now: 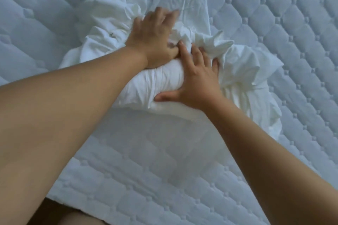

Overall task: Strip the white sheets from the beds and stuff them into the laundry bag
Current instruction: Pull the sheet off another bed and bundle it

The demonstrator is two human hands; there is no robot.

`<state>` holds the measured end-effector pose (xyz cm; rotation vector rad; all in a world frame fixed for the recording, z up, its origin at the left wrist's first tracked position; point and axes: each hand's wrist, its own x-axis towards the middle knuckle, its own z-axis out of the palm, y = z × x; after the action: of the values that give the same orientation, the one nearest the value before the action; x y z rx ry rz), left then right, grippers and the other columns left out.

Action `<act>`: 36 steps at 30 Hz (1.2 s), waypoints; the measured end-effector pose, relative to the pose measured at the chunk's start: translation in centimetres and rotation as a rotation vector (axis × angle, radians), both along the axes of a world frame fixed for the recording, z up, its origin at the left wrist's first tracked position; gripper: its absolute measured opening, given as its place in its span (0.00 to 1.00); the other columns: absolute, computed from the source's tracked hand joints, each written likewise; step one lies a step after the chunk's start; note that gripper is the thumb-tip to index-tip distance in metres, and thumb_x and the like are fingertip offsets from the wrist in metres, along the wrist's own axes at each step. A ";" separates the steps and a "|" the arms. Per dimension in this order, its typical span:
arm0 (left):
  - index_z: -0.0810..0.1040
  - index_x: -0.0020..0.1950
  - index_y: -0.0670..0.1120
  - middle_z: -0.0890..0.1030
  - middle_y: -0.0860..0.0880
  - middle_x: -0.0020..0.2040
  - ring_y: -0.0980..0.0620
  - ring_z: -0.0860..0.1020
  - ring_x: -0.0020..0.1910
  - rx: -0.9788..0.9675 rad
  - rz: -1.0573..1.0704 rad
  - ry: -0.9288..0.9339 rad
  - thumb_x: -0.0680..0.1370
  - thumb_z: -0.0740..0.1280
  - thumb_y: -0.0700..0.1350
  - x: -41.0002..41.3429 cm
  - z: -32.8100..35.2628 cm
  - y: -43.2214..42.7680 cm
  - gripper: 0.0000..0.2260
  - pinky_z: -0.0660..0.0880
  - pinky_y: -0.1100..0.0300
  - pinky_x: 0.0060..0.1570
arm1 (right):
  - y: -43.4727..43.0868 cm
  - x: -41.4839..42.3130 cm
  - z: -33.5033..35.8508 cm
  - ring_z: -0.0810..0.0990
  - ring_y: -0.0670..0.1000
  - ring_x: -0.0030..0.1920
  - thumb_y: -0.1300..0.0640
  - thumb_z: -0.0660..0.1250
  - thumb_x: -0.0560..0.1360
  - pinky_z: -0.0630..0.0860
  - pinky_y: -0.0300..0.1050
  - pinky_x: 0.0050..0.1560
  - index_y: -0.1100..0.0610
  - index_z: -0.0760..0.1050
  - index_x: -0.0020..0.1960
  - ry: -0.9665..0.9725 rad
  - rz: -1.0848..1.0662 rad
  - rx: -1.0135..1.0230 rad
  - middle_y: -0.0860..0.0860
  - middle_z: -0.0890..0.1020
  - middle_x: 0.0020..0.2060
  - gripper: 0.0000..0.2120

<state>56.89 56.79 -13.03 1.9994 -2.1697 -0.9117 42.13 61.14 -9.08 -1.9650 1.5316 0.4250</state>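
Observation:
A crumpled white sheet [243,71] lies bunched in a heap on the bare quilted mattress [164,160]. Part of it is rolled into a tight bundle under both hands. My left hand [151,38] reaches over the far side of the bundle with its fingers spread and blurred, the palm on the cloth. My right hand [197,80] lies flat on the near right side of the bundle, fingers straight and spread, thumb stretched along the roll. More of the sheet trails away toward the top of the view. No laundry bag is in view.
The quilted mattress fills nearly the whole view around the heap. Its near edge [76,206] runs across the bottom left, with a dark strip of floor below it.

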 end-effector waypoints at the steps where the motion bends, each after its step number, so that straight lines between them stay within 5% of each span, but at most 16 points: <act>1: 0.60 0.76 0.46 0.67 0.43 0.69 0.42 0.67 0.67 -0.031 0.016 0.050 0.68 0.56 0.60 0.0 0.6 0.0 0.38 0.63 0.46 0.65 | -0.2 -0.1 0.0 0.46 0.56 0.76 0.23 0.66 0.52 0.42 0.63 0.73 0.46 0.42 0.77 -0.007 -0.007 0.007 0.54 0.50 0.77 0.63; 4: 0.58 0.76 0.44 0.63 0.42 0.74 0.43 0.62 0.72 0.059 -0.051 0.127 0.62 0.53 0.67 0.4 3.1 1.3 0.47 0.60 0.47 0.69 | -1.0 -0.5 -0.3 0.49 0.56 0.76 0.22 0.66 0.50 0.44 0.61 0.74 0.44 0.47 0.77 -0.020 -0.027 0.023 0.53 0.53 0.76 0.62; 7: 0.39 0.78 0.49 0.44 0.43 0.79 0.43 0.47 0.77 0.360 -0.373 -0.208 0.56 0.67 0.73 1.2 4.9 4.6 0.62 0.50 0.41 0.72 | -1.3 -0.4 -0.4 0.52 0.55 0.76 0.21 0.63 0.47 0.48 0.59 0.74 0.44 0.50 0.76 -0.034 -0.038 0.017 0.51 0.56 0.76 0.63; 9: 0.35 0.77 0.52 0.46 0.41 0.78 0.42 0.51 0.77 0.337 -0.410 -0.347 0.57 0.75 0.67 1.1 5.2 5.9 0.64 0.54 0.40 0.70 | -1.2 -0.1 0.0 0.54 0.54 0.75 0.22 0.65 0.50 0.49 0.59 0.73 0.44 0.52 0.76 -0.012 -0.031 0.009 0.50 0.58 0.75 0.60; 12: 0.47 0.78 0.50 0.70 0.43 0.69 0.41 0.72 0.64 0.217 -0.399 -0.376 0.60 0.78 0.58 0.6 5.1 5.7 0.56 0.68 0.47 0.57 | -0.9 0.2 0.8 0.58 0.54 0.74 0.24 0.67 0.54 0.52 0.58 0.72 0.44 0.57 0.74 0.018 -0.005 -0.008 0.49 0.62 0.73 0.54; 15: 0.61 0.73 0.51 0.79 0.44 0.56 0.40 0.77 0.53 0.130 -0.386 -0.323 0.65 0.74 0.51 0.7 5.7 6.2 0.39 0.68 0.56 0.42 | 0.1 0.1 2.1 0.59 0.53 0.73 0.25 0.68 0.56 0.53 0.58 0.70 0.44 0.59 0.73 0.029 0.039 0.027 0.48 0.63 0.72 0.51; 21: 0.76 0.58 0.50 0.80 0.47 0.47 0.44 0.78 0.48 0.158 -0.358 -0.285 0.67 0.74 0.48 0.3 7.1 10.4 0.20 0.67 0.58 0.38 | 4.8 0.1 3.9 0.63 0.54 0.70 0.35 0.75 0.56 0.57 0.56 0.67 0.44 0.60 0.71 0.087 0.165 0.042 0.47 0.67 0.68 0.48; 26: 0.78 0.54 0.52 0.80 0.53 0.45 0.49 0.78 0.45 0.392 -0.432 -0.213 0.63 0.78 0.50 1.3 8.8 15.9 0.22 0.73 0.58 0.40 | 10.9 1.0 4.7 0.72 0.54 0.61 0.38 0.74 0.58 0.64 0.55 0.61 0.45 0.66 0.64 0.033 0.129 0.153 0.47 0.75 0.58 0.38; 29: 0.76 0.57 0.54 0.78 0.55 0.47 0.53 0.76 0.45 0.615 -0.581 -0.200 0.64 0.79 0.50 1.9 10.1 19.8 0.24 0.70 0.61 0.38 | 16.3 1.2 5.3 0.75 0.53 0.54 0.39 0.74 0.59 0.71 0.53 0.58 0.46 0.67 0.61 -0.031 0.083 0.394 0.46 0.76 0.50 0.34; 32: 0.74 0.60 0.54 0.74 0.57 0.47 0.55 0.72 0.46 0.815 -0.640 -0.175 0.66 0.78 0.48 2.1 9.4 22.2 0.25 0.65 0.64 0.40 | 20.4 1.4 5.5 0.76 0.51 0.54 0.38 0.74 0.61 0.73 0.48 0.54 0.45 0.68 0.62 -0.091 0.023 0.569 0.46 0.77 0.52 0.33; 36: 0.73 0.50 0.54 0.73 0.59 0.41 0.55 0.73 0.47 0.844 -0.514 -0.130 0.62 0.81 0.47 3.1 8.2 20.4 0.22 0.71 0.60 0.52 | 21.2 2.2 5.8 0.67 0.53 0.67 0.37 0.68 0.68 0.63 0.53 0.63 0.47 0.61 0.71 -0.040 0.045 0.119 0.48 0.69 0.67 0.36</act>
<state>59.97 77.22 -4.88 1.7566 -2.7250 -2.1084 44.32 82.31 -3.27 -1.9073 1.4068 0.4819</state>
